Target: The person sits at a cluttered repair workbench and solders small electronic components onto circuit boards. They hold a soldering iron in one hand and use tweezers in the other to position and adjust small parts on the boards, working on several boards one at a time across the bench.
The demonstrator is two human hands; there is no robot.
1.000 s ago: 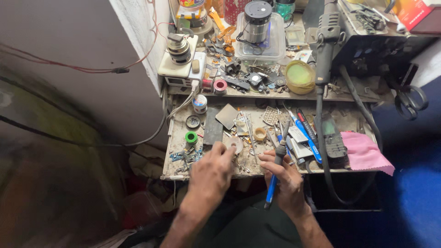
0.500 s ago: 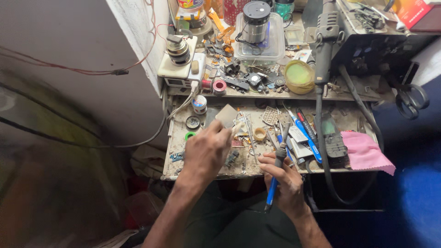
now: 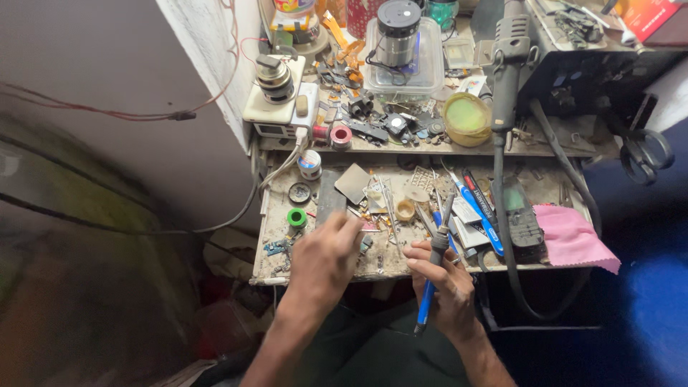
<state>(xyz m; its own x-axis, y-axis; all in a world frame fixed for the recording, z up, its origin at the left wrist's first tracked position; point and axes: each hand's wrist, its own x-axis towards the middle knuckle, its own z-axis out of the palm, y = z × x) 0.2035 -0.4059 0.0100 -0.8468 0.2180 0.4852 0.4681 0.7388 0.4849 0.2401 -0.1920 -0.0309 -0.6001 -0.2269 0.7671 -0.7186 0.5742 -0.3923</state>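
Note:
My right hand point(image 3: 446, 283) grips a soldering iron point(image 3: 432, 276) with a blue handle, held at the front edge of a cluttered workbench point(image 3: 322, 266). The iron's tip points up and away, over small parts. My left hand point(image 3: 324, 259) rests at the front edge with its fingers curled. Its fingertips lie at the near end of a dark flat slab point(image 3: 330, 195). Whether they pinch anything is hidden. A grey square plate point(image 3: 353, 183) lies just beyond the slab.
A green tape roll point(image 3: 297, 217) sits left of my left hand. Pens point(image 3: 476, 208), a dark handset point(image 3: 521, 216) and a pink cloth point(image 3: 572, 240) lie to the right. The raised shelf holds a yellow tub point(image 3: 466, 117), a clear box point(image 3: 401, 64) and a hot-air handle point(image 3: 507, 68). Scissors point(image 3: 645, 152) hang far right.
Half a second ago my left hand reached forward to the grey square plate. It has now drawn back to the bench's front edge. The right hand with the iron has barely moved.

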